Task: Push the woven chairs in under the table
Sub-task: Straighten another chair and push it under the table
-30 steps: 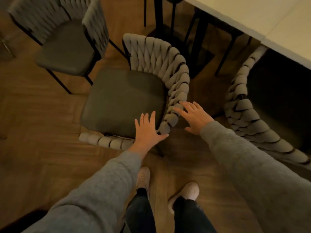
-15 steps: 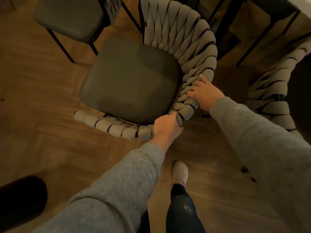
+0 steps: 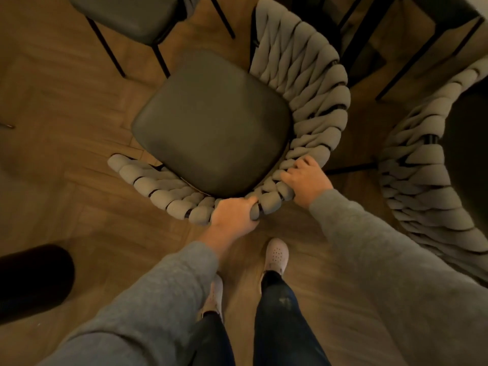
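– Far left first, what's down there?
– A black rounded object (image 3: 31, 283) on the wooden floor (image 3: 52, 180), and up top a dark-seated chair with black metal legs (image 3: 126, 14).
– And the one you're on?
– The grey woven-back chair with a dark padded seat (image 3: 211, 122) stands mid-floor, right in front of me. My left hand (image 3: 233, 216) is curled tight round its woven rim at the near corner, and my right hand (image 3: 306, 180) grips the same rim just beside it.
– Further right?
– A second grey woven chair (image 3: 417, 180), near but apart.

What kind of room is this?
Probably a dining room. The held woven chair, a second woven chair beside it and a third chair stand near what look like black table legs, on a wood floor.
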### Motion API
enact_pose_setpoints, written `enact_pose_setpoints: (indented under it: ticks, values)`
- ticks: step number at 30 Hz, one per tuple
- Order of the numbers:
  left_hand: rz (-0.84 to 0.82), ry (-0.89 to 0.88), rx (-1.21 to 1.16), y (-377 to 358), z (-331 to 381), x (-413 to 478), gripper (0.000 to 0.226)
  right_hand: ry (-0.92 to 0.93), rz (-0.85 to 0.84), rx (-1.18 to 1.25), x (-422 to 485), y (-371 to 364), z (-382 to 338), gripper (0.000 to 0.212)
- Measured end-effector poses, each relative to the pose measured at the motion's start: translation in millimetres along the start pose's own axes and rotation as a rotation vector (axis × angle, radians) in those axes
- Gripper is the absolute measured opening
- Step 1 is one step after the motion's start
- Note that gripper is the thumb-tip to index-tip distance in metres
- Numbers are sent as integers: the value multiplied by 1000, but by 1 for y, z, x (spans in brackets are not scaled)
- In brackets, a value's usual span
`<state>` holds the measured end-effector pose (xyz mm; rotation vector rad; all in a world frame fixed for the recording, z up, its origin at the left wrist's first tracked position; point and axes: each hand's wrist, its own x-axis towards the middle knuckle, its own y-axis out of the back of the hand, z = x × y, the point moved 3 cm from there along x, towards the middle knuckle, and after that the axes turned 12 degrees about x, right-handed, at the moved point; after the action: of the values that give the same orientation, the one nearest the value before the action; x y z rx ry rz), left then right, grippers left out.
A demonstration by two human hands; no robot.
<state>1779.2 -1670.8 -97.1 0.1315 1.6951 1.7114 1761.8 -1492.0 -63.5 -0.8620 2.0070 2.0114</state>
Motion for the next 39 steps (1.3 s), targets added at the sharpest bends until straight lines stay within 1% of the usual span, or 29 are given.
enact_pose_setpoints:
  ticks: [4,8,10,11,12,13,14,16,20,22,27,29,32,34,36,39]
  values:
    - [-29,-98,57,-18,-20,-52,31,23,-82,50,-24,-23,-47,42]
    - [-107,-161,162,-34,-50,-114,36,123,-259,168,-40,-42,-96,61]
    - [-139,-192,196,-39,-66,-141,37,141,-305,96,-46,-44,-98,76]
    - [-149,-212,214,-41,-75,-153,37,113,-320,38,-49,-44,-96,83]
    - [-158,-230,228,-42,-80,-159,38,61,-347,-4,-51,-44,-90,85]
    - [-168,-247,244,-43,-85,-165,40,10,-380,-28,-53,-44,-87,82]
    - [-180,-263,260,-44,-89,-170,41,-24,-410,-45,-55,-46,-89,73]
    - [-196,-300,280,-45,-95,-172,40,-51,-425,-68,-57,-49,-96,57]
    - [-225,-380,297,-38,-117,-169,41,-93,-365,-23,-60,-55,-113,53]
    - [-240,-416,345,-30,-134,-161,43,-130,-330,28,-57,-60,-121,52]
    - [-264,-492,564,6,-162,-115,44,-244,-275,105,-43,-55,-128,44]
    - [-270,-503,605,21,-173,-89,45,-286,-240,156,-32,-44,-127,43]
    - [-283,-511,651,38,-190,-42,46,-356,-247,240,-14,-34,-123,46]
    - [-297,-493,696,51,-198,-9,44,-414,-251,325,-1,-26,-115,45]
    - [-265,-455,721,65,-201,22,46,-468,-231,399,11,-18,-107,41]
    - [-180,-368,782,85,-199,66,61,-564,-178,513,27,-8,-95,33]
